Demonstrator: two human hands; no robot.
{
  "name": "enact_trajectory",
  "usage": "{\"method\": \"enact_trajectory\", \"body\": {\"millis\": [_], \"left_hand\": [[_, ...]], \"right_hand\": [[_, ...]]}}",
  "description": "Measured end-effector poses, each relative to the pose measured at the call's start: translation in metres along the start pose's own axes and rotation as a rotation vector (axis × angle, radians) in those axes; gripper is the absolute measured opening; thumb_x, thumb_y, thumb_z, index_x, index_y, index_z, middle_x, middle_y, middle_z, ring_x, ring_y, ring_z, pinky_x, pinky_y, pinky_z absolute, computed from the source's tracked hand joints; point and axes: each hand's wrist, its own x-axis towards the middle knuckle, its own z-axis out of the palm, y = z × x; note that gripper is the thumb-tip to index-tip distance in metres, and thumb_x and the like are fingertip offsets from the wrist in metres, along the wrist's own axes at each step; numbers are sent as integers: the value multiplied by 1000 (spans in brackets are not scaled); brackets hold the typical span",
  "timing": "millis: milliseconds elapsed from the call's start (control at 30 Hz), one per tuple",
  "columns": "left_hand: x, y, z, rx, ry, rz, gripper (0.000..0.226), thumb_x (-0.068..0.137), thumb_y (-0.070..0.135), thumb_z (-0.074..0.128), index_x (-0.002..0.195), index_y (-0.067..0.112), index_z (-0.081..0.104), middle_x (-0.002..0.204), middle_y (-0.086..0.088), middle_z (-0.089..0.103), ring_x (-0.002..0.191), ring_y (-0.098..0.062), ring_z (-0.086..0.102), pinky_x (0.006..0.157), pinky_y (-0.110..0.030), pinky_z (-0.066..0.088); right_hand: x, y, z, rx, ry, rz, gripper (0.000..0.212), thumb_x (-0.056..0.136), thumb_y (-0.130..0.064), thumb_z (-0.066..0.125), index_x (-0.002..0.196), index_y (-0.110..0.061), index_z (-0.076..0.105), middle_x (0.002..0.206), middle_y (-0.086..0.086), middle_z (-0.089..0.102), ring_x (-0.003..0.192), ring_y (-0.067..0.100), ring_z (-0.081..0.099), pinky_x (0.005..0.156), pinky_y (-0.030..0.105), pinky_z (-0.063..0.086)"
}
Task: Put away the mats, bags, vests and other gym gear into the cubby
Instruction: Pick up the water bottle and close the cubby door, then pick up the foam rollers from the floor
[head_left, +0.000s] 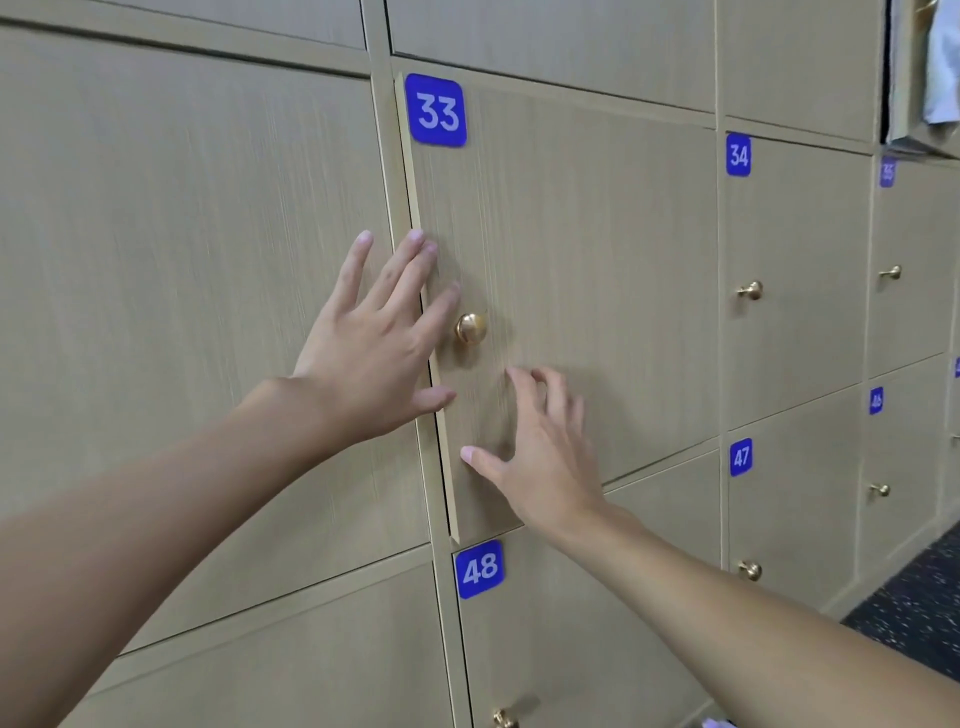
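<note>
A wall of pale wood-grain cubbies is edged by dark speckled flooring. The left hand is spread flat, holding nothing, across the ajar edge of cubby door 33. Just right of it a round brass knob is seen; below that, the right hand is splayed, empty.

A gym locker room: numbered wooden locker doors, speckled rubber floor.

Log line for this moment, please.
left hand: flat across free edge of door 33 | right hand: spread, fingertips at door 33 below knob | door 33: slightly ajar | held: nothing
</note>
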Motion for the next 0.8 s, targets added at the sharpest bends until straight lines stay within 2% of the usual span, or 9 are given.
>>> {"method": "enact_trajectory", "body": {"millis": [333, 500, 633, 733, 800], "left_hand": [[3, 0, 12, 17, -82, -39, 97, 75, 70, 61, 147, 9, 37, 159, -27, 20, 152, -35, 4, 120, -61, 4], [5, 7, 11, -38, -103, -78, 96, 73, 64, 69, 143, 6, 38, 158, -29, 19, 152, -37, 6, 121, -59, 4], [1, 19, 4, -120, -154, -126, 91, 76, 56, 69, 143, 3, 36, 160, -25, 16, 153, -34, 3, 122, -55, 3], [-9, 37, -4, -270, -141, -185, 82, 78, 40, 69, 140, -3, 38, 156, -23, 22, 151, -35, 11, 122, -53, 8], [-18, 52, -14, -395, -74, -254, 77, 77, 30, 65, 141, -3, 37, 150, -23, 32, 142, -39, 29, 116, -50, 23]], "right_hand": [[7, -2, 16, -33, 29, -1, 82, 76, -56, 72, 142, -34, 27, 148, -7, 22, 124, 24, 34, 89, 40, 48], [7, -1, 15, -25, 2, 2, 83, 77, -53, 73, 143, -34, 26, 150, -8, 18, 129, 24, 30, 92, 42, 47], [1, 7, 6, -14, -87, -25, 84, 81, -46, 71, 148, -31, 23, 155, -7, 17, 135, 24, 30, 100, 45, 42], [-11, 17, -3, -9, -135, -46, 78, 87, -39, 66, 150, -25, 22, 153, -2, 27, 137, 23, 34, 105, 46, 37], [-23, 27, -9, -19, -145, -42, 73, 89, -35, 63, 149, -21, 24, 147, 1, 34, 134, 24, 36, 104, 45, 37]]}}
